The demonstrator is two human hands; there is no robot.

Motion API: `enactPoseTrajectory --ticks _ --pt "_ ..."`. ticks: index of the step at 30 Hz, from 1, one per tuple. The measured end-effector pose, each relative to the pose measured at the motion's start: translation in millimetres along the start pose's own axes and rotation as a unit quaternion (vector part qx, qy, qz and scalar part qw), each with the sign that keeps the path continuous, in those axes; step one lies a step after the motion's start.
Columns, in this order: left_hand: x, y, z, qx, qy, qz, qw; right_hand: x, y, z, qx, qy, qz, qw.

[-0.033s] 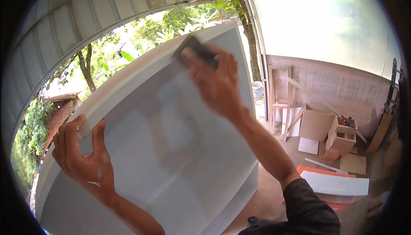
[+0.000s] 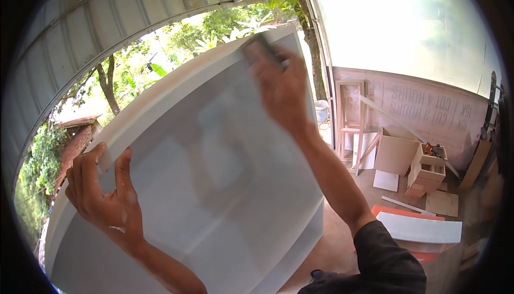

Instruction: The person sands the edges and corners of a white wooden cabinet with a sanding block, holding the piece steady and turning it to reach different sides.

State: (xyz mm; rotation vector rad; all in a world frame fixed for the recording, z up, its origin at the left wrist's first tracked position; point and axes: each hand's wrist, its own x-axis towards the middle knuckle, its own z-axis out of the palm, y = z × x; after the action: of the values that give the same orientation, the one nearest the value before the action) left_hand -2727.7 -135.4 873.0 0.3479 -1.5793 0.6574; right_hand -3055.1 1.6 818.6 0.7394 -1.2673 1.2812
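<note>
**A:** Report the position of the white cabinet (image 2: 214,176).

**B:** It fills the centre and left of your view, tilted, open face toward you. Its upper rim runs diagonally from lower left to upper right. Its right edge drops toward the bare floor (image 2: 342,240).

**A:** State the grip of your left hand (image 2: 104,197).

**B:** Your left hand is closed over the cabinet's left rim. The fingers wrap the outer edge; the thumb lies on the inner face.

**A:** And your right hand (image 2: 281,88)?

**B:** Your right hand is at the upper right corner, curled around a small dark block (image 2: 259,50) that sits against the top rim. The block is blurred, so you cannot tell its exact kind.

**A:** What room is there around the edges?

**B:** Above the upper rim, the corrugated roof (image 2: 118,21) and trees (image 2: 214,26) are well apart from the cabinet. To the right of the right edge, the floor is open near the cabinet. Farther right stand a wooden frame (image 2: 350,128), a plywood box (image 2: 396,152) and a small wooden crate (image 2: 428,171). A white panel (image 2: 420,228) lies flat on the floor beside an orange board (image 2: 393,211). All are well apart from the cabinet.
</note>
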Motion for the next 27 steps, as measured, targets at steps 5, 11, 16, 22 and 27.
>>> enactPoseTrajectory --ticks 5,11,16,22,27 --pt "10 6 9 -0.002 -0.003 -0.014 1.0 6 -10 -1 -0.031 -0.027 -0.077 0.996" --pt "14 10 11 -0.013 -0.011 -0.021 1.0 13 -4 -5 -0.018 -0.002 0.042 0.999" --pt "12 8 10 -0.007 0.01 -0.009 1.0 12 -18 -6 -0.012 -0.026 -0.038 0.999" --pt "10 9 9 -0.006 -0.001 -0.03 1.0 4 -31 -11 0.005 -0.047 -0.122 0.991" --pt "10 7 9 -0.002 -0.01 -0.02 1.0 10 -18 -14 -0.065 -0.023 0.027 0.997"
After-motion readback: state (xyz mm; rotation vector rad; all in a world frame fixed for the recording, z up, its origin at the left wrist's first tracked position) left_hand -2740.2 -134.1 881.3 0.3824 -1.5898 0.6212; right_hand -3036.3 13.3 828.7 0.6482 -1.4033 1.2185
